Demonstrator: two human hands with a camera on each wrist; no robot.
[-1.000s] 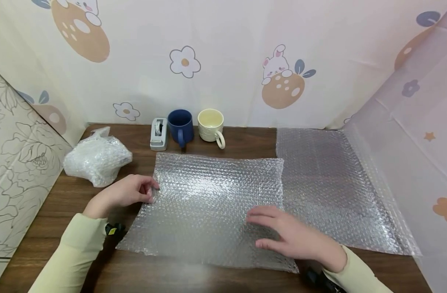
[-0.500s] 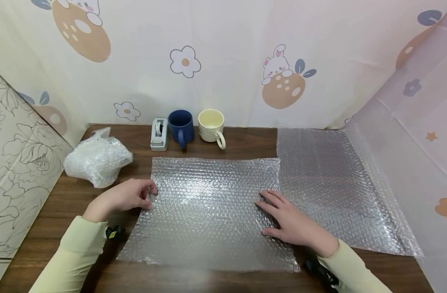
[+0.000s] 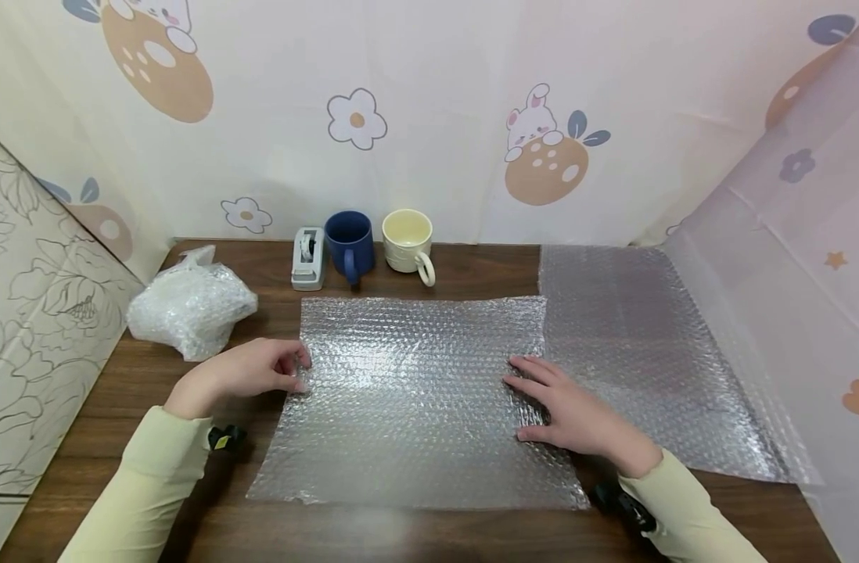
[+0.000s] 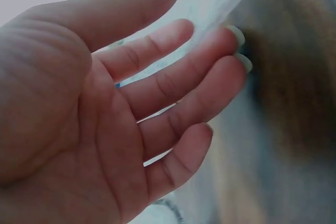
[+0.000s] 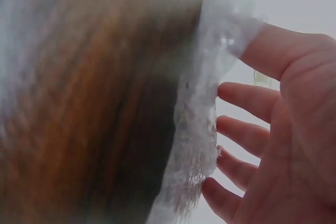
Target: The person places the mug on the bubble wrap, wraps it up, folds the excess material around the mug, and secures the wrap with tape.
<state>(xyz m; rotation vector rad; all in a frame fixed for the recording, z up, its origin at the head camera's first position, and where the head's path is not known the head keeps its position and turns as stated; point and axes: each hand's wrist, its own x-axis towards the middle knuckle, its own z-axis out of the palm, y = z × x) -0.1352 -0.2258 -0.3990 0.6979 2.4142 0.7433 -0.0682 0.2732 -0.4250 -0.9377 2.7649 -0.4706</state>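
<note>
A sheet of clear bubble wrap (image 3: 408,438) lies flat in the middle of the dark wooden table. My left hand (image 3: 242,367) is at its left edge, thumb and fingers loosely bent and apart; in the left wrist view that palm (image 4: 100,124) faces the camera with nothing gripped. On the right edge, my right hand (image 3: 573,410) rests with its fingers spread. The right wrist view shows the fingertips of that hand (image 5: 283,129) touching the sheet's crinkled edge (image 5: 194,145), the thumb partly behind the plastic.
Behind the sheet stand a grey tape dispenser (image 3: 307,259), a blue mug (image 3: 348,238) and a cream mug (image 3: 404,242). A bubble-wrapped bundle (image 3: 190,305) sits at the left. A second bubble wrap sheet (image 3: 627,360) covers the right side, reaching the patterned curtain (image 3: 436,117).
My right hand has come down onto the sheet's right edge and moved farther from me. The sheet has shifted slightly right and away; my left hand stays near its left edge.
</note>
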